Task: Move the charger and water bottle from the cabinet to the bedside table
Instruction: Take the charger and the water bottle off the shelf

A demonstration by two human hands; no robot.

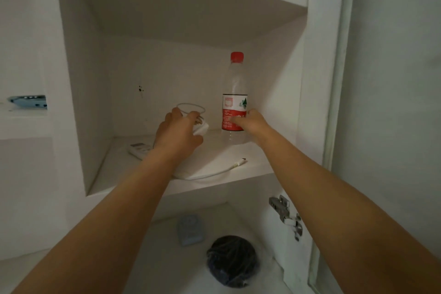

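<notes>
- Charger, a small white plastic plug block point(201, 129) with a looped white cable point(191, 106), sits on the middle shelf of the white cabinet point(238, 164); the left hand point(177, 131) is curled over it, fingers closed on the block.
- Beside it, the clear plastic water bottle with red cap and red-and-white label point(235, 95) stands upright at the shelf's right; the right hand point(249, 122) is against its label, but whether the fingers have wrapped round it I cannot tell.
- Trailing from under the left forearm, the cable's loose end with its connector point(239, 162) lies near the shelf's front edge.
- A flat white device point(139, 149) lies just left of the left wrist.
- Step in hand, as I judge: the pickup of both things.
- Next move calls for a firm hold on the bottle, then drawing both out together, minding that the dangling cable does not snag the shelf edge.
</notes>
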